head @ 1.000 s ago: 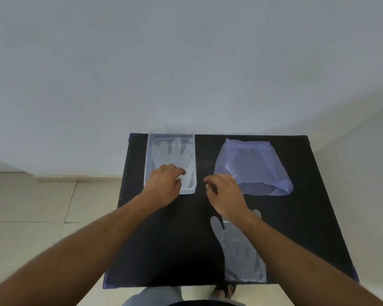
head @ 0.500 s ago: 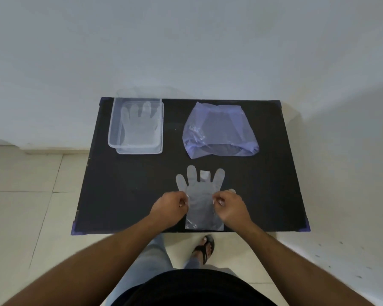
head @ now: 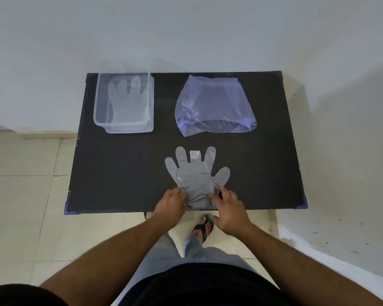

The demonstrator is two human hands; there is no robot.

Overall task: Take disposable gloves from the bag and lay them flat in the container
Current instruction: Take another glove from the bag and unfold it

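A clear disposable glove point(head: 195, 175) lies flat on the black table point(head: 124, 173) near its front edge, fingers pointing away from me. My left hand point(head: 170, 205) pinches the glove's cuff on its left side. My right hand point(head: 229, 208) rests its fingertips on the cuff's right side, fingers spread. A clear plastic container point(head: 100, 107) stands at the table's back left with another glove point(head: 128, 100) lying flat inside. The bluish plastic bag point(head: 215, 104) lies at the back right, its mouth facing me.
The table stands against a white wall. A tiled floor shows to the left and below the front edge. My foot in a sandal point(head: 205, 227) is just under the table's front edge. A white wall or ledge runs along the right.
My left hand left the container and both hands came back to the near glove's cuff. The view has pulled back and tilted down. The cuff is now bunched between my hands.
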